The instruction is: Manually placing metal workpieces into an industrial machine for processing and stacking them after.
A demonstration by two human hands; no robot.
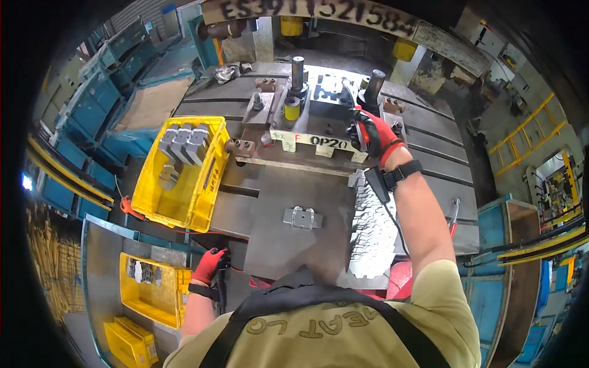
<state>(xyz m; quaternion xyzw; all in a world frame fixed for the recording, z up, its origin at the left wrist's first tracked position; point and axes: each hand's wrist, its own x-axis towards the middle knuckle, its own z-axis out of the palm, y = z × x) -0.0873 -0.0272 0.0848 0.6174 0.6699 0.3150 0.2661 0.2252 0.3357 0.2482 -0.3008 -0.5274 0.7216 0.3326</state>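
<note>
My right hand (372, 132), in a red and black glove, reaches to the right side of the metal die (331, 113). Its fingers are closed on a slim, curved metal tool (348, 92), whose tip points into the die; its kind I cannot make out. A small bent metal part (302, 218) lies alone on the grey plate (276, 190) in front of the die. Below my right forearm runs a long stack of shiny metal parts (372, 227). Down at the left, my left hand (210, 265) is closed, its contents hidden, near an orange cord (236, 270).
A yellow crate (144, 190) holding several grey metal parts stands on the left. Lower down are another yellow crate (150, 306) and stacked yellow bins (130, 343). Two guide posts (297, 73) rise from the die. Red-handled pliers (454, 221) lie at the right edge.
</note>
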